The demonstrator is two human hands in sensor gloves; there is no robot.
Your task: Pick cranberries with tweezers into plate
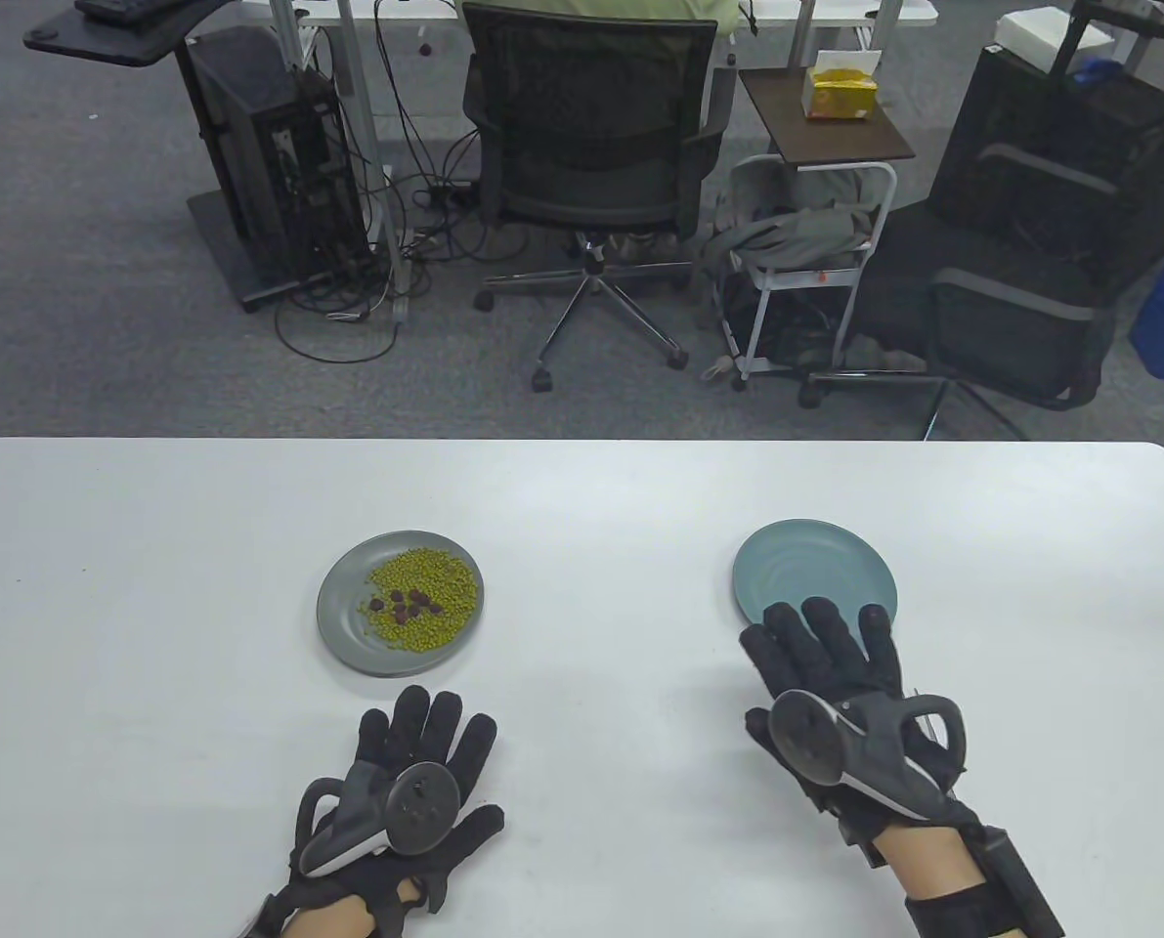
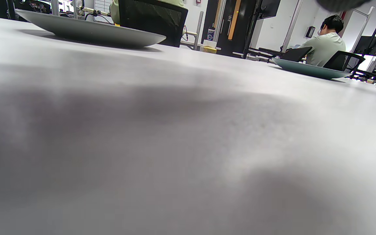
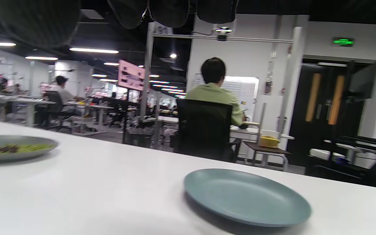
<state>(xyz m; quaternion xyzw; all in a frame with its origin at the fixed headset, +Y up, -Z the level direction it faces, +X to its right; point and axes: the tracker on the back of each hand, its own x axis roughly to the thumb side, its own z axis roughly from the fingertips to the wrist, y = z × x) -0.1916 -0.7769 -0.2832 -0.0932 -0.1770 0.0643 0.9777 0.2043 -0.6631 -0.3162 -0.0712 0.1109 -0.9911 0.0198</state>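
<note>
White surface (image 1: 582, 489) | grey plate (image 1: 342, 625) left of centre: cranberries (image 1: 406, 606) on green beans | blue plate (image 1: 816, 567) right, bare | left hand (image 1: 410, 782), right hand (image 1: 836, 674) flat, holding nothing | tweezers unseen: find them first, then nip each berry gently.

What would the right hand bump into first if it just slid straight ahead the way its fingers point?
Most likely the blue plate. The right hand lies open, its fingertips already at the plate's near rim. Whether they touch it or hang just above is hard to judge.
</note>
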